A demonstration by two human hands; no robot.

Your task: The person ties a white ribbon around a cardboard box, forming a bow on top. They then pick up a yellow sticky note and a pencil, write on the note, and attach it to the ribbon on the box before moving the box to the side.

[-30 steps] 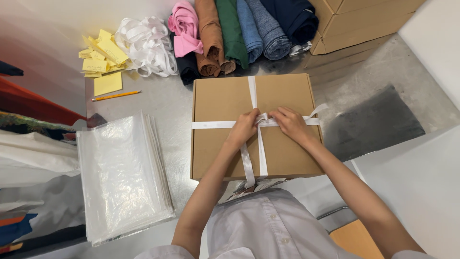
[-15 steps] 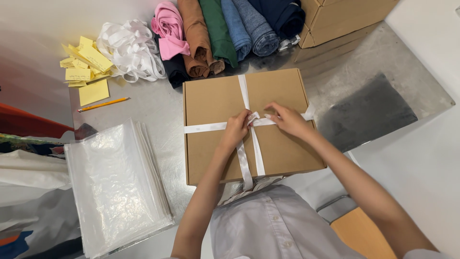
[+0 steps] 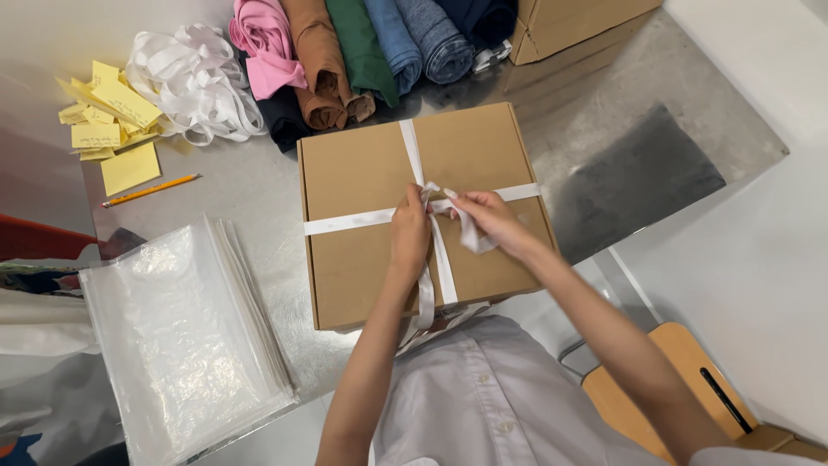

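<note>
Flat brown box [image 3: 362, 259] sits centre frame on a metal table [image 3: 259, 198], crossed by a white ribbon [image 3: 354, 222]. Both hands meet at the crossing, mid-top of the lid. Left hand [image 3: 409, 233] is pinched shut on the ribbon right at the knot point, fingers pressing it down to the lid. Right hand [image 3: 490, 220] is closed on a loose ribbon tail, lifted slightly off the box to the right of the crossing. One long tail hangs off the box's near edge toward the shirt [image 3: 483, 406].

Handling, as a judgement: ribbon looks thin, soft, limp and smooth, likely to slip if tension drops; best taken close to the crossing with fingertips, one hand pinning the knot. Box looks stiff cardboard, light to moderate; weight of contents cannot be told. It would lift best by two opposite edges, not by the ribbon.

Around it: rolled clothes [image 3: 362, 52] in pink, brown, green, blue and dark along top centre; heap of white ribbon [image 3: 194, 82] upper left; yellow notes [image 3: 112, 121] and a pencil [image 3: 151, 190] far upper left; stack of clear bags [image 3: 181, 336] lower left; second box [image 3: 578, 22] top right; dark grey patch [image 3: 638, 177] right of the box, material unclear; wooden chair [image 3: 664, 388] lower right.
</note>
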